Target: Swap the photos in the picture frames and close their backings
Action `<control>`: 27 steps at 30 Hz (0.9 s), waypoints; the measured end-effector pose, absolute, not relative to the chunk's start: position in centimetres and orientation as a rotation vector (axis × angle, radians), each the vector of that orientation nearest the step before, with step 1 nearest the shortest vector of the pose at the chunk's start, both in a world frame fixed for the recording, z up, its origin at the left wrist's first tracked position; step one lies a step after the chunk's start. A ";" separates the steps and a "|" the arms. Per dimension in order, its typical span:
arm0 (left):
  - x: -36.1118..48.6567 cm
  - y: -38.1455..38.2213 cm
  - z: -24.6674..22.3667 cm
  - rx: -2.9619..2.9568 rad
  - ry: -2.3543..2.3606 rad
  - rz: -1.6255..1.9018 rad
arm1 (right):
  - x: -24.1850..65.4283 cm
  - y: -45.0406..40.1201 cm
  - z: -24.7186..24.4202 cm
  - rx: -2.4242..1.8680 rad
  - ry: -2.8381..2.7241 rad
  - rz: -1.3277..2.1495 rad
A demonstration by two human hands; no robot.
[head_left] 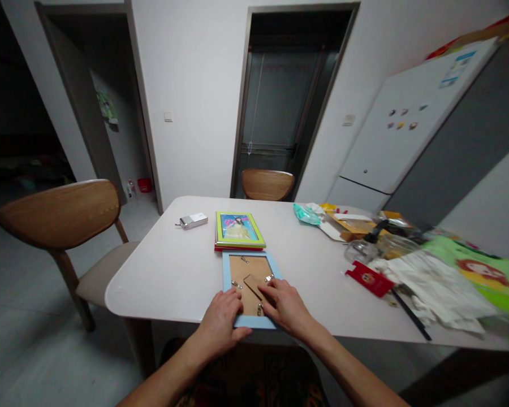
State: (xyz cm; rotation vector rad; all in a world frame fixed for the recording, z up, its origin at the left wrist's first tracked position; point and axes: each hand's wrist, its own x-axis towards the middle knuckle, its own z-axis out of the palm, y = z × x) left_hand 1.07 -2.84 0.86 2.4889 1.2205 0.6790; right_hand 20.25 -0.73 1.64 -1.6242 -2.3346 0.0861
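Note:
A light blue picture frame (226, 271) lies face down at the table's front edge, its brown backing board (248, 268) and several metal clips showing. My left hand (223, 316) rests on the frame's lower left corner, fingers curled over the board and thumb along the bottom edge. On the right side of the board lies my right hand (286, 305), its fingers bent near the stand flap and the right clip. Whether its fingertips grip the flap is too small to tell. Just beyond the blue frame, a green picture frame (240, 244) sits face up on a red one.
The white table (173, 271) holds a small silver-white device (193, 220) at the left. At the right are a red card (369, 278), a black stick (411, 315), white cloth (435, 282), plastic packaging and a green bag (479, 271). Wooden chairs (63, 215) stand left and behind.

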 end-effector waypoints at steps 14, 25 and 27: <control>0.3 -2.7 0.6 2.462 1.217 0.664 | 20.3 -3.8 1.7 -1.254 -2.520 0.071; 0.0 -2.7 0.7 2.437 1.222 0.634 | 20.0 -4.0 1.8 -1.242 -2.546 0.131; 0.0 -2.7 0.8 2.433 1.221 0.628 | 20.0 -4.0 1.7 -1.244 -2.511 0.164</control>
